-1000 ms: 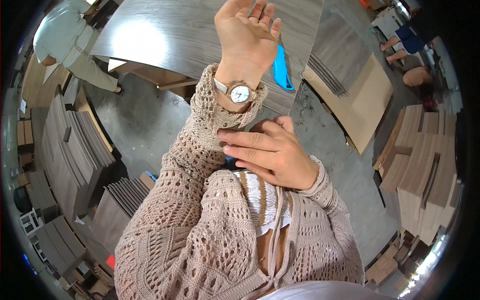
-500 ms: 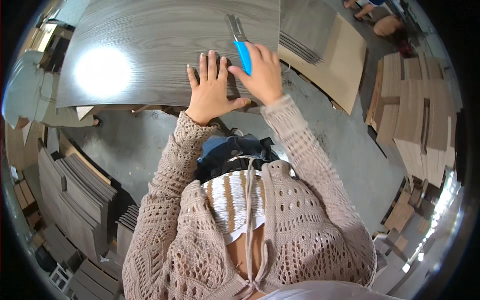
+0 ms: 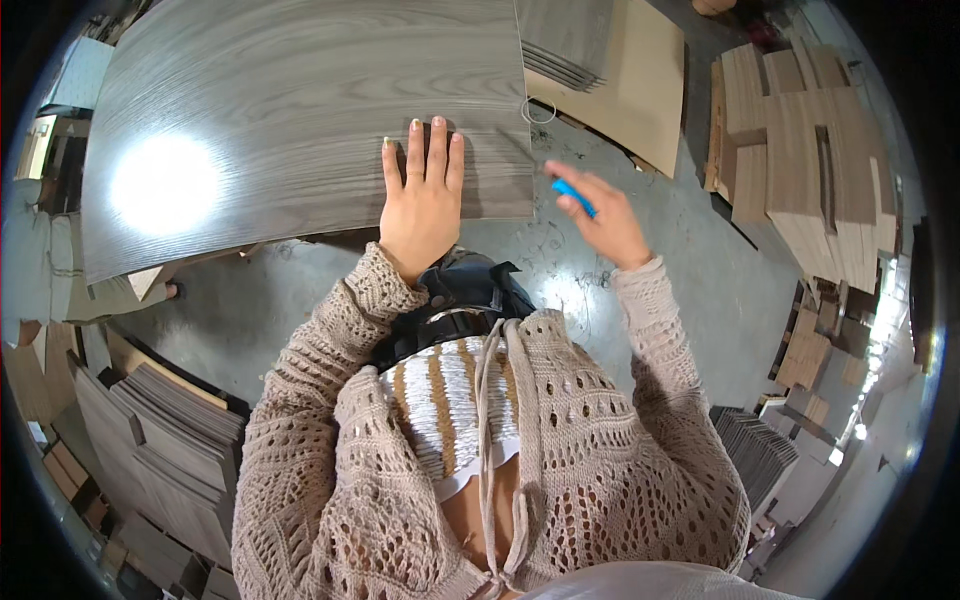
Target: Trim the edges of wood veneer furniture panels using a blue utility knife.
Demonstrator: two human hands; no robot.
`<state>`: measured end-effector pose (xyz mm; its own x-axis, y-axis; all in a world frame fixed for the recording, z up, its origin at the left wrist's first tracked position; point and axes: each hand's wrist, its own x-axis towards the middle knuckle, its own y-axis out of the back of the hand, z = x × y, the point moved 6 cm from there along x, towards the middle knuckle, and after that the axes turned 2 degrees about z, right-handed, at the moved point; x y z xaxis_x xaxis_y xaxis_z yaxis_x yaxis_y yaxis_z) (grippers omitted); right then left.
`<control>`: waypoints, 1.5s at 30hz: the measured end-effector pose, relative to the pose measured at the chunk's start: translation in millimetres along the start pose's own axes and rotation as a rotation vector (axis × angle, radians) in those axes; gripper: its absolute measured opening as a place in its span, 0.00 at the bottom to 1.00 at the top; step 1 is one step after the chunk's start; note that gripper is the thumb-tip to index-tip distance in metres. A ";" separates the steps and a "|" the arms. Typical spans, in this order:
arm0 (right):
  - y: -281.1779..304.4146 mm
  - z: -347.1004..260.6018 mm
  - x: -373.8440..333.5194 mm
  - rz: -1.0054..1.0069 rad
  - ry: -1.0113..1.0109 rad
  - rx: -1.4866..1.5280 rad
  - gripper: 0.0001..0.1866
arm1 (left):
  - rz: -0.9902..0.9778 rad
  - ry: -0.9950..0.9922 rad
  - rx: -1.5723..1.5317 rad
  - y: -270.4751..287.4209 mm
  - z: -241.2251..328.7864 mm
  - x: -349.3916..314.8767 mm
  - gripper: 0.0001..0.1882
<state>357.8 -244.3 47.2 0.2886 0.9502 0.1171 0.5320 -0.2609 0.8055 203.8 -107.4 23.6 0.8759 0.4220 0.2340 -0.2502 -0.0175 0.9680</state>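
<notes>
A large grey wood-grain panel [image 3: 300, 110] lies in front of me, with a bright glare on its left part. My left hand [image 3: 420, 210] rests flat on it near the front edge, fingers stretched out and holding nothing. Off the panel's right edge, above the floor, my right hand [image 3: 605, 215] is closed around a blue-handled knife [image 3: 574, 197]. Most of the handle is hidden in my fingers. Its blade is blurred and hard to make out, pointing toward the panel's right edge.
A thin white loop [image 3: 539, 110] hangs at the panel's right edge. Beyond it, grey boards [image 3: 570, 45] lie on a beige sheet [image 3: 645, 90]. Board stacks stand at right [image 3: 810, 170] and lower left [image 3: 165, 440]. Another person's clothed body [image 3: 80, 260] is at far left.
My right hand has pulled back and right with the knife, from over the panel to beyond its edge. The left hand stays flat on the panel. The view has shifted slightly.
</notes>
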 end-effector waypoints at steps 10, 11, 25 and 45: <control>-0.3 24.3 5.0 0.178 -0.179 -0.169 0.15 | 0.063 -0.092 0.081 -2.4 7.4 -2.9 0.28; 1.5 24.9 6.5 0.196 -0.160 -0.194 0.15 | 0.066 -0.105 0.091 -2.5 8.0 -3.5 0.28; 12.8 54.3 102.3 0.283 -0.130 -0.389 0.15 | 0.060 -0.143 0.004 1.6 15.5 4.9 0.27; 17.3 75.0 338.4 0.151 -0.072 -0.420 0.18 | -0.088 0.230 -0.039 40.2 -26.5 -79.8 0.27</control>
<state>524.4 60.0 57.2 0.4011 0.8886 0.2227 0.1148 -0.2900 0.9501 112.9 -117.7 41.4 0.7790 0.6159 0.1174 -0.1966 0.0621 0.9785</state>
